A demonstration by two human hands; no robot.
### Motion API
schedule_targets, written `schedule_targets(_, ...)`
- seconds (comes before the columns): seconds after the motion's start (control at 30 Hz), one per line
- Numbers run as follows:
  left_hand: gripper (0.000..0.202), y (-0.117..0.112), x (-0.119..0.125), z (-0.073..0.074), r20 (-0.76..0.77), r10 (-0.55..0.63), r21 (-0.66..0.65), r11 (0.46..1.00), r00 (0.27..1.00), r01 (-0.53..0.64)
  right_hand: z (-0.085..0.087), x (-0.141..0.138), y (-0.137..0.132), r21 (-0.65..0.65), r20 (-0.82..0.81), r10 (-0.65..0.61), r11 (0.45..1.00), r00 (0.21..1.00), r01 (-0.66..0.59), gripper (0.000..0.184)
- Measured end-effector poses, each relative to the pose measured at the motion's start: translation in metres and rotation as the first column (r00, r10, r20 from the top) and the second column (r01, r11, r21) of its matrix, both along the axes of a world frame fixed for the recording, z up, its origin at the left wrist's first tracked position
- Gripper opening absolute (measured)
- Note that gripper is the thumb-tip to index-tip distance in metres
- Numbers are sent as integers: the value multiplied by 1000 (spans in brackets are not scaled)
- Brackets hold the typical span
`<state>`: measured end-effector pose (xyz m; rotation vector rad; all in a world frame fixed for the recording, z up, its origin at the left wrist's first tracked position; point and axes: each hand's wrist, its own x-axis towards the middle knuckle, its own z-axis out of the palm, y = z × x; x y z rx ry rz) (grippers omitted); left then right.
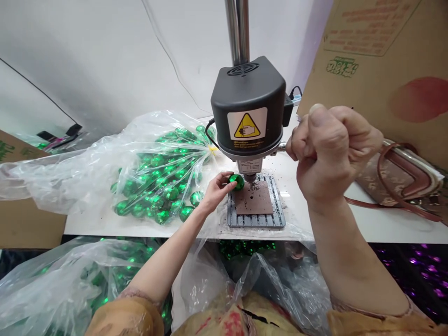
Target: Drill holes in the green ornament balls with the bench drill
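My left hand (217, 187) pinches a shiny green ball (237, 181) and holds it on the brown pad (254, 199) of a small bench drill (249, 109), right beside the drill bit (249, 177). My right hand (329, 149) is raised to the right of the drill head, its fingers wrapped in a fist round the feed lever (284, 146), most of which is hidden inside the fist. The drill's grey slotted base (256, 219) stands on the white table (350, 219).
A clear plastic bag (154, 172) full of green balls lies on the table left of the drill. More bags with green balls hang below the table edge (70, 284). A cardboard box (378, 60) and a brown handbag (399, 179) stand at the right.
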<state>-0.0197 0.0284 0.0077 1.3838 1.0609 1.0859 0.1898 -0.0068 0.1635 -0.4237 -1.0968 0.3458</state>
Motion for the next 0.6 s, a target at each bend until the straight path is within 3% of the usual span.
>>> schedule_targets(0.3, 52, -12, 12, -7, -152, -99, 52, 993, 983, 108, 2, -1, -1, 34, -4, 32, 999, 999, -32, 47)
schedule_targets(0.6, 54, -21, 28, -9, -245, -55, 226, 968, 968, 112, 1, -1, 0, 29, -6, 44, 999, 999, -44, 47)
